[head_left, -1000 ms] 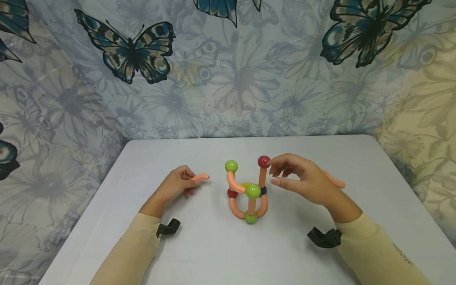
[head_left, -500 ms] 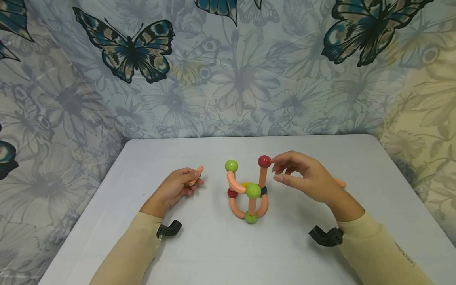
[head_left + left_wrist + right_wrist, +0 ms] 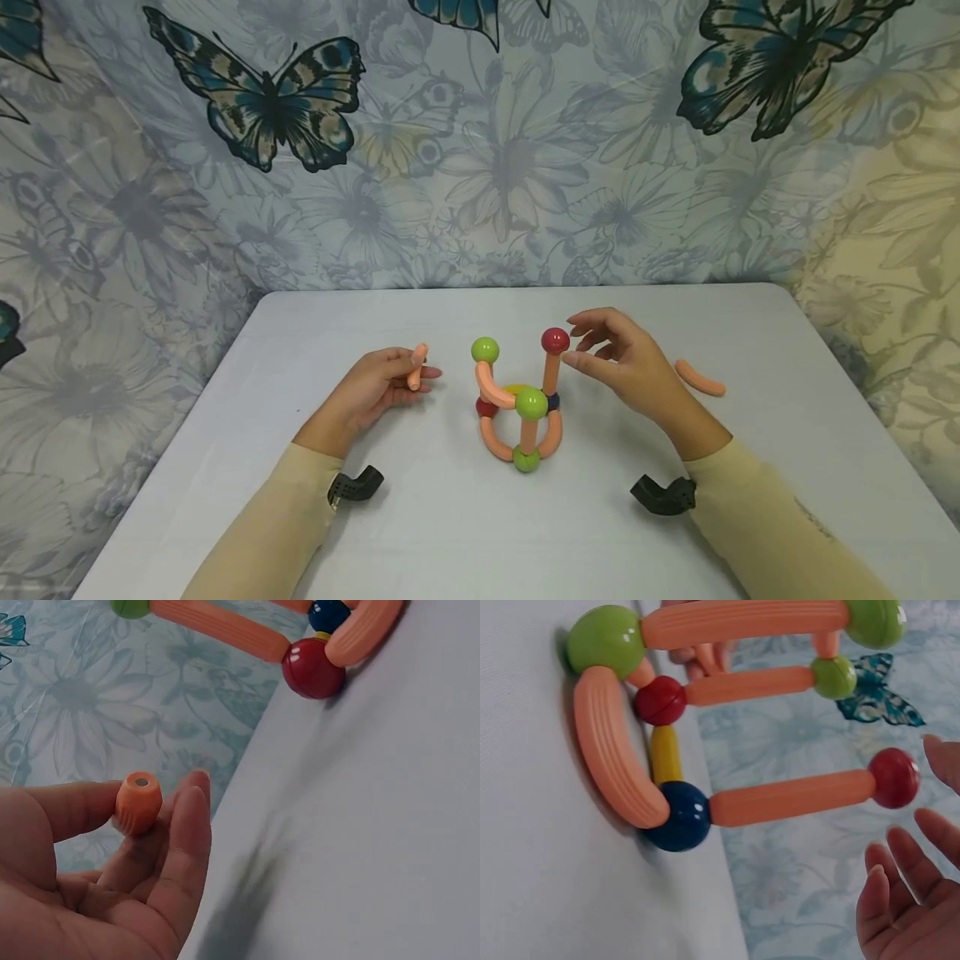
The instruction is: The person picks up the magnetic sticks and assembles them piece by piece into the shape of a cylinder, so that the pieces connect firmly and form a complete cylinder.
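Note:
My left hand (image 3: 375, 387) pinches an orange magnetic rod (image 3: 417, 368) between thumb and fingers, left of a built frame of balls and rods. A metal tip shows in the rod's end in the left wrist view. The frame stands upright on the table, with green balls (image 3: 531, 403), red balls, a blue ball (image 3: 679, 816), orange rods and a yellow rod (image 3: 666, 754). One straight orange rod (image 3: 791, 797) rises from the blue ball to a red ball (image 3: 555, 340). Beside that red ball is my right hand (image 3: 618, 358), its fingers loosely spread, holding nothing.
A loose curved orange rod (image 3: 700, 379) lies on the white table (image 3: 465, 533), to the right of my right hand. Behind the table hangs a floral backdrop (image 3: 480, 167) with butterflies. A black wrist mount (image 3: 663, 495) sticks out from each sleeve.
The rod in my left hand has turned from pointing right to nearly upright. My right hand has shifted slightly left, close around the red ball, and the loose rod is in fuller view.

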`<state>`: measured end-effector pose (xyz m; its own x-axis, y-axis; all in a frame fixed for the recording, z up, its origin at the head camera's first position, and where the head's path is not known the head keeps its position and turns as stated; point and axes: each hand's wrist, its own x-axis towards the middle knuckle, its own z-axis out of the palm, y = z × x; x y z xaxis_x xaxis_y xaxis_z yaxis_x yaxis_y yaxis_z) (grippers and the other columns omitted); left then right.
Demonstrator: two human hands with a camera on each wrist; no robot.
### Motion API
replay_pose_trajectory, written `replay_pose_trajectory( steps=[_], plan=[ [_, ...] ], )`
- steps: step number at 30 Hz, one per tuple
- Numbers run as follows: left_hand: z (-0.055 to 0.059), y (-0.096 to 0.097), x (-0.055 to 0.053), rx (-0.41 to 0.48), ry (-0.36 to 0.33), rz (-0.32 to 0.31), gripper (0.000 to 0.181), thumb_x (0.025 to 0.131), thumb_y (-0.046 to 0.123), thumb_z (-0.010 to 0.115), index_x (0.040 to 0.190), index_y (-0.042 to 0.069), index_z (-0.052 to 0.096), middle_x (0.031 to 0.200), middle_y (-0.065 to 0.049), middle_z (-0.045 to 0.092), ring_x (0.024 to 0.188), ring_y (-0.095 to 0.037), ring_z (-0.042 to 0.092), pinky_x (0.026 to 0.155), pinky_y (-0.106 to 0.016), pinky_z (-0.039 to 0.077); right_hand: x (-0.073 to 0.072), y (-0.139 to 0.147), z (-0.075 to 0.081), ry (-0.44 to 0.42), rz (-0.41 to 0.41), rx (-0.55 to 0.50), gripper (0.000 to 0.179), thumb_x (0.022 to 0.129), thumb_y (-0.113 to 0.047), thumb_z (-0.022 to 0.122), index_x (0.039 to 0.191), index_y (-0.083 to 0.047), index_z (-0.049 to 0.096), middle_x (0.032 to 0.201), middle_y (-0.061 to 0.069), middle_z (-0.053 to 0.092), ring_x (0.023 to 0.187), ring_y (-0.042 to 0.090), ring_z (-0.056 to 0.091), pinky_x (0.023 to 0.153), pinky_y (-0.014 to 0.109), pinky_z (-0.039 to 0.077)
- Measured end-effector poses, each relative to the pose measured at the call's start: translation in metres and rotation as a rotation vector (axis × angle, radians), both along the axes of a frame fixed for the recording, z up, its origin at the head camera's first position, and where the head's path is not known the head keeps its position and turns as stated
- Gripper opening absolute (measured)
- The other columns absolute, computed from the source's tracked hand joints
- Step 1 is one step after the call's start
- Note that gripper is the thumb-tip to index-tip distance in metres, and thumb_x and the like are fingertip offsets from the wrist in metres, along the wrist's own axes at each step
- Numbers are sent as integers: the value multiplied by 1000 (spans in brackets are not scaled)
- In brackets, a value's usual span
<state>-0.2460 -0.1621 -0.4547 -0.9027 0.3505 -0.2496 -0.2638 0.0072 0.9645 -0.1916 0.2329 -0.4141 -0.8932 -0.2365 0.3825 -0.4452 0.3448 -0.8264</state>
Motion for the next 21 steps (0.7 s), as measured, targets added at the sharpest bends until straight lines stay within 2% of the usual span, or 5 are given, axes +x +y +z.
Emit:
replay_pose_trajectory(
  steps=[2,6,8,14,21],
  plan=[
    [7,4,-3,27,9,-11,35,113,21,64,86,-1,65,125,-23,71,117,-40,70,88,-38,61,-2,-3,-3,-17,0,13,43,98,-7,82,138,-5,65,123,11,67,105,24,65,85,27,52],
    [20,14,-13,56,51,-27,21,114,16,61,104,-3,65,115,-21,74,128,-46,63,85,-34,59,-5,-6,-7,-30,13,12,43,98,-8,83,138,-5,66,120,7,68,105,24,65,85,28,53],
    [26,20,-18,62,81,-35,21,113,17,62,105,-2,66,114,-20,75,127,-45,64,83,-33,58,-6,-7,-8,-27,24,6,41,98,-7,83,136,-6,67,120,6,69,105,24,65,84,29,53],
    [48,44,-32,59,157,-48,32,111,26,68,90,3,71,115,-19,76,114,-33,72,83,-33,58,-7,-9,-10,-14,26,17,36,98,-7,84,131,-8,69,119,3,71,104,22,65,82,29,53],
    [68,80,-42,54,183,-111,30,110,31,71,100,2,71,121,-21,76,107,-34,73,86,-35,58,-7,-10,-12,-12,18,12,35,98,-5,83,129,-5,69,116,3,71,100,23,65,81,29,53]
  ],
)
